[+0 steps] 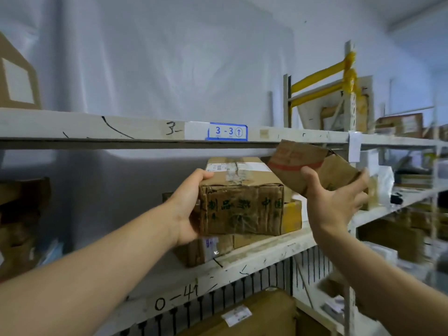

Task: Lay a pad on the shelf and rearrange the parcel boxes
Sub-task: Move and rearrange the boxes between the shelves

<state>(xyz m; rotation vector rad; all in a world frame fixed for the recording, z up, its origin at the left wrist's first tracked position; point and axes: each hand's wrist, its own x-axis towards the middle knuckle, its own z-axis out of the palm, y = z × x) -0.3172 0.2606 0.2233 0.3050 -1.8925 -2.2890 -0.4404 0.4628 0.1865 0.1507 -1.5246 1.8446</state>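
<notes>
My left hand [188,207] grips the left side of a taped brown parcel box with green characters [242,202], held in front of the middle shelf [254,255]. My right hand [337,202] holds a flatter brown box with red print [312,166], tilted and raised just under the upper shelf beam [145,129]. Below the held boxes, a yellow-sided box [292,217] and another labelled brown box [218,248] rest on the middle shelf. No pad is visible on the shelf.
The upper beam carries a blue "3-3" label [227,131]. A large box [254,316] sits on the level below. More boxes fill the rack at right [400,124] and the left edge [21,229]. Yellow-wrapped bars [320,78] cross the far upright.
</notes>
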